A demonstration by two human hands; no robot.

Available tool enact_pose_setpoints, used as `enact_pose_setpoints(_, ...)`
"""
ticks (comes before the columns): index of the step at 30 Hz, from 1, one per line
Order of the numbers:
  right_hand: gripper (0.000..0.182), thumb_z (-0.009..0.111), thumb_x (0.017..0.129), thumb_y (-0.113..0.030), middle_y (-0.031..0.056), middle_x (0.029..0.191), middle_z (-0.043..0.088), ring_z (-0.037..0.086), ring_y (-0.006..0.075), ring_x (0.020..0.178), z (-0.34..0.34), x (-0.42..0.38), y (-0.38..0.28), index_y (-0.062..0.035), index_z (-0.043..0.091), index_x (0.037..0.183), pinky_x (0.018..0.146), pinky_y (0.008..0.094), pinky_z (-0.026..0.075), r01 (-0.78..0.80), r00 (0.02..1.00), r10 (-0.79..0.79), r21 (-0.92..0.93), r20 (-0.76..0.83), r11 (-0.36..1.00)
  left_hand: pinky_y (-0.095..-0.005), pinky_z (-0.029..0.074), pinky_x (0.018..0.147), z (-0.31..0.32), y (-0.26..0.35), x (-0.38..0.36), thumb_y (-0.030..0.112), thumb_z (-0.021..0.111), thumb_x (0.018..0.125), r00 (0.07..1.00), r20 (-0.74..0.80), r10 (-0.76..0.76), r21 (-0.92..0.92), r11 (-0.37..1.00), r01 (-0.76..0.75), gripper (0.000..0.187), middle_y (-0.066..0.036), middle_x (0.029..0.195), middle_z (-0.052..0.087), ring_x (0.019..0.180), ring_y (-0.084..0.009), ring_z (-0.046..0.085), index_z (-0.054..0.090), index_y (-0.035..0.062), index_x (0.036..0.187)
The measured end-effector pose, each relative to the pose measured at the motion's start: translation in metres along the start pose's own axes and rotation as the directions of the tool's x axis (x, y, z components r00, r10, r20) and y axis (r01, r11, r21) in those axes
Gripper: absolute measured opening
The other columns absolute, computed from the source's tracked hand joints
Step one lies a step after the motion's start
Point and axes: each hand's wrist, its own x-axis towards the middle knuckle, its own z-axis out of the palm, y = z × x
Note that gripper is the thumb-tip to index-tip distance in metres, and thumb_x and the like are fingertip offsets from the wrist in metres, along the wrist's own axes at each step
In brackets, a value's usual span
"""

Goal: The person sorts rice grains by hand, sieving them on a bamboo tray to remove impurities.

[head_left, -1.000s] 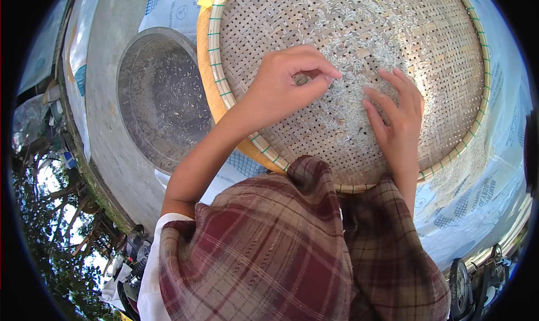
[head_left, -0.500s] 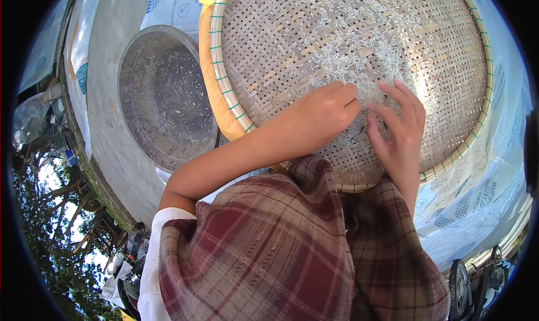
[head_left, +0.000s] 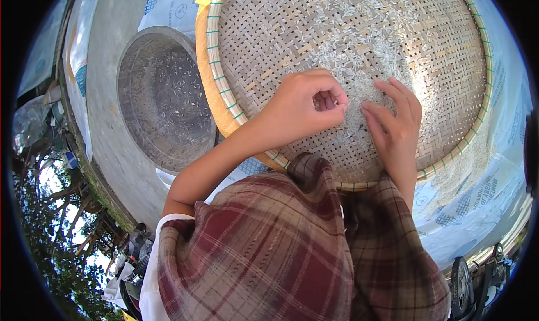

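A round woven bamboo winnowing tray lies before me, its pale rim bound with green ties. White rice grains are scattered over its middle and far part. My left hand is raised over the near left of the tray, thumb and fingertips pinched together. A tiny pale speck like a rice grain shows at its fingertips. To the right, my right hand has its fingers apart, with the fingertips at the rice. The spot beneath its palm is hidden.
A dark round basin with scattered grains stands left of the tray on grey concrete. Something yellow shows under the tray's left edge. Printed sacking with spilled grain spreads at right. A plaid cloth covers my lap.
My left hand has drawn back left from the rice and turned, so its curled fingers and thumb now show. My right hand has shifted slightly left.
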Motion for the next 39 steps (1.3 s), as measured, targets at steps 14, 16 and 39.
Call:
enact_pose_setpoints(14,0.011,0.064,0.072,-0.003,0.0062,0.108,0.057,0.046,0.028,0.112,-0.003,-0.001,-0.001,-0.0061,0.061,0.082,0.094,0.0392,0.033,-0.064,0.99,0.076,0.101,-0.117,0.993,-0.0224,0.044,0.063,-0.044,-0.005,-0.042,0.007,0.06,0.082,0.949,-0.135,-0.284,-0.562,0.811,0.162,0.009,-0.003,0.075,0.058,0.067,-0.0088,0.053,0.06,-0.0004,0.087)
enact_pose_setpoints(16,0.008,0.062,0.074,-0.002,0.0079,0.108,0.056,0.046,0.0296,0.113,-0.004,-0.001,0.001,-0.0046,0.059,0.082,0.095,0.04,0.033,-0.144,0.973,0.174,0.191,-0.15,0.971,-0.0243,0.043,0.063,-0.04,-0.002,-0.035,0.007,0.057,0.084,0.957,-0.07,-0.281,-0.541,0.817,0.2,0.007,-0.004,0.078,0.055,0.069,-0.0107,0.05,0.057,-0.0005,0.087)
enact_pose_setpoints(39,0.01,0.063,0.073,-0.006,0.0098,0.112,0.054,0.045,0.0318,0.113,0.001,0.034,-0.03,-0.0072,0.061,0.082,0.093,0.0401,0.034,0.124,0.983,-0.085,0.249,-0.161,0.961,-0.0237,0.047,0.075,0.022,0.003,0.003,0.011,0.049,0.09,0.946,0.23,-0.227,-0.947,0.171,0.271,0.013,-0.006,0.092,0.055,0.085,-0.0109,0.054,0.052,-0.0003,0.096)
